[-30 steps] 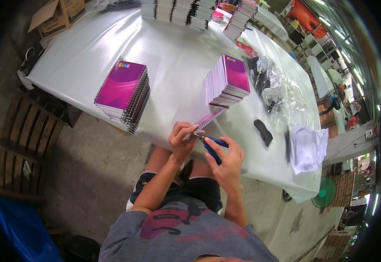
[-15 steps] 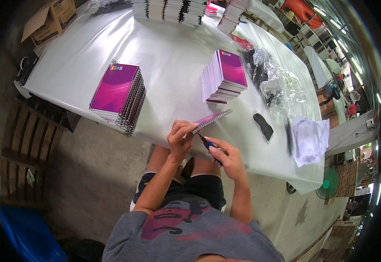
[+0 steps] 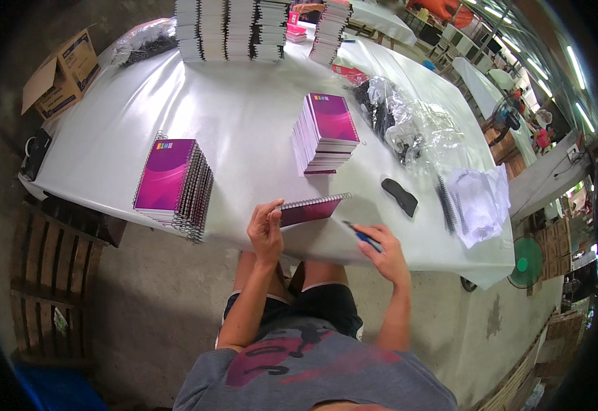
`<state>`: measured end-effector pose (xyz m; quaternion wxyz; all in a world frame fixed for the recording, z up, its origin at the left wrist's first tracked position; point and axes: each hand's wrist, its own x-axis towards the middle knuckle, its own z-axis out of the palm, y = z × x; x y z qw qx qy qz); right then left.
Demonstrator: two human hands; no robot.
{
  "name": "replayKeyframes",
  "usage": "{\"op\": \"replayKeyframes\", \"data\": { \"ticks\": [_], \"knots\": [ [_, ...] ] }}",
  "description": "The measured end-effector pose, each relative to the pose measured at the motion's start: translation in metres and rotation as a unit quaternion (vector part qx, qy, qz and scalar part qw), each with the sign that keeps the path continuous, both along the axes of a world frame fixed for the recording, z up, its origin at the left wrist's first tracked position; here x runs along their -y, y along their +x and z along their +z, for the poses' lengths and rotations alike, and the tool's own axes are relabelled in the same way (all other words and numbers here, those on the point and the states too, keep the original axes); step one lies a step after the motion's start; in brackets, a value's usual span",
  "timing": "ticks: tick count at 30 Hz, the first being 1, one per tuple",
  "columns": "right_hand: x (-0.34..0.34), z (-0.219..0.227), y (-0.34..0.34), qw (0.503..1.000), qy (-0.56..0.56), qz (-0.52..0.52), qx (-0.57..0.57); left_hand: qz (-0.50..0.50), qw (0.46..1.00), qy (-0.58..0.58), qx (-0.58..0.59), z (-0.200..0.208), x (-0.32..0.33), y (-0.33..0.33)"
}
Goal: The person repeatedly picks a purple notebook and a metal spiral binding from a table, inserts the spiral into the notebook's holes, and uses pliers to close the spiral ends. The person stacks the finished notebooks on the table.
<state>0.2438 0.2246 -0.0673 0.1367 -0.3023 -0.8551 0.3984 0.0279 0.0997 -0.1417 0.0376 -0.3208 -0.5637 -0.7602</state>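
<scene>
At the table's near edge, my left hand [image 3: 266, 231] pinches one end of a purple spiral notebook [image 3: 311, 212]. The notebook is tilted, with its wire coil along the top. My right hand [image 3: 388, 255] is closed around blue-and-black pliers [image 3: 367, 240], whose tip points toward the notebook but stays apart from it. On the left stands a stack of purple notebooks with coils [image 3: 167, 177]. Beyond my hands rises another purple stack [image 3: 332, 122], its pages fanned unevenly and no coils visible along most of it.
A black, elongated flat object [image 3: 400, 197] lies right of my hands. Past it are loose wire coils [image 3: 452, 205], crumpled white paper [image 3: 482, 204] and clear plastic bags [image 3: 408, 123]. Tall book stacks [image 3: 234, 31] line the far edge. An open cardboard box [image 3: 66, 74] sits far left.
My right hand and the pliers have moved right, away from the notebook's coil. My left hand has turned the notebook, so its coil now faces up and away. The view has shifted.
</scene>
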Motion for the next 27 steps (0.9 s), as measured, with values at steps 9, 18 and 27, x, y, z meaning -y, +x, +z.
{"op": "replayKeyframes", "data": {
  "ticks": [9, 18, 27],
  "knots": [
    [0.016, -0.019, -0.026, 0.991, 0.066, -0.066, -0.095, -0.036, 0.987, 0.057, 0.144, 0.026, 0.018, 0.010],
    [0.066, 0.046, -0.139, 0.858, -0.256, 0.028, -0.444, 0.151, 0.987, 0.016, -0.052, 0.123, 0.116, -0.003],
    [0.073, 0.086, -0.323, 0.922, -0.088, 0.188, -0.328, 0.436, 0.887, -0.138, -0.067, 0.139, 0.140, -0.101]
  ]
}}
